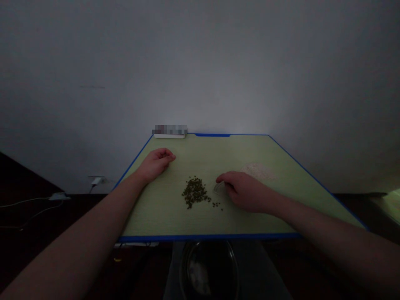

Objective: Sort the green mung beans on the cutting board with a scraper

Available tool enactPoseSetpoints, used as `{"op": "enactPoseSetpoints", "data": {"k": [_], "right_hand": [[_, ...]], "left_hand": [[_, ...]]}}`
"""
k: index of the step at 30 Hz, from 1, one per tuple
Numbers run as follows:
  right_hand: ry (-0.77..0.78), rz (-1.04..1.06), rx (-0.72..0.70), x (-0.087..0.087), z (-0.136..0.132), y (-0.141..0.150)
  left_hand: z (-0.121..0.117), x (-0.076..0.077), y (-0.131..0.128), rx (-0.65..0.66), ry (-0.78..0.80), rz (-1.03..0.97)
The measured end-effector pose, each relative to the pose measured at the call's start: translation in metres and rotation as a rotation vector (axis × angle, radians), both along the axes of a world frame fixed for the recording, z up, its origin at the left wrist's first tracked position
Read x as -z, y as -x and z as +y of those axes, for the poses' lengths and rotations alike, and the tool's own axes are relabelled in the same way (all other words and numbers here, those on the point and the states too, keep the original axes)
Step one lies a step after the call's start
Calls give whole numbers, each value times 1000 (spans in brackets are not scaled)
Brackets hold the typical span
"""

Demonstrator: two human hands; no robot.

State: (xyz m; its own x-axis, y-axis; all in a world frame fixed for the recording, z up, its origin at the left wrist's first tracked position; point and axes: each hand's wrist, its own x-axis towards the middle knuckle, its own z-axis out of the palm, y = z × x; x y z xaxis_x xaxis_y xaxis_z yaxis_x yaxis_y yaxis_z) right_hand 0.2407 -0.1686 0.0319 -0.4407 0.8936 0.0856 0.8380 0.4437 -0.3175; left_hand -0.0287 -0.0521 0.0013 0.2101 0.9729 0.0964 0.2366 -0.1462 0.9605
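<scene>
The only writing in view is on a white block (168,136) at the surface's far edge, around 12 o'clock, and a pixelated patch covers it, so nothing there can be read. The pale green surface (162,212) has blue edging and carries a loose heap of small dark green beans (195,191) near its middle, with a few stray beans (216,204) just off the heap at about 4 o'clock. The person's left hand (154,164) rests on the surface at about 10 o'clock from the heap, well clear of it. Its fingers (167,154) curl loosely and hold nothing. The right hand (246,191) lies at about 3 o'clock from the heap, near it but not touching. Its fingers (223,177) arch downward over a small clear plastic piece (218,188), and the view does not settle whether they grip it. A pale, powdery-looking patch (258,171) sits just beyond the right hand at about 2 o'clock. Below the near edge, at 6 o'clock, is a glass bowl (209,266) with something white inside. A wall socket (96,180) with a cable (31,204) lies off at about 9 o'clock.
</scene>
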Motion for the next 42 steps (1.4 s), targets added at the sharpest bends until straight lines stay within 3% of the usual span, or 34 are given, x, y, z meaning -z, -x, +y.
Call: {"op": "enactPoseSetpoints", "data": {"k": [4,26,37,42], "right_hand": [[27,21,-59,-1,-2,3],[-12,21,-37,4,-5,11],[-110,-91,150,9,6,-5],[-49,-7,28,6,-5,-1]], "left_hand": [[0,-1,-1,-3,17,-8],[0,-1,-1,12,10,-10],[0,-1,0,10,12,15],[-1,-2,-1,-5,10,21]]}}
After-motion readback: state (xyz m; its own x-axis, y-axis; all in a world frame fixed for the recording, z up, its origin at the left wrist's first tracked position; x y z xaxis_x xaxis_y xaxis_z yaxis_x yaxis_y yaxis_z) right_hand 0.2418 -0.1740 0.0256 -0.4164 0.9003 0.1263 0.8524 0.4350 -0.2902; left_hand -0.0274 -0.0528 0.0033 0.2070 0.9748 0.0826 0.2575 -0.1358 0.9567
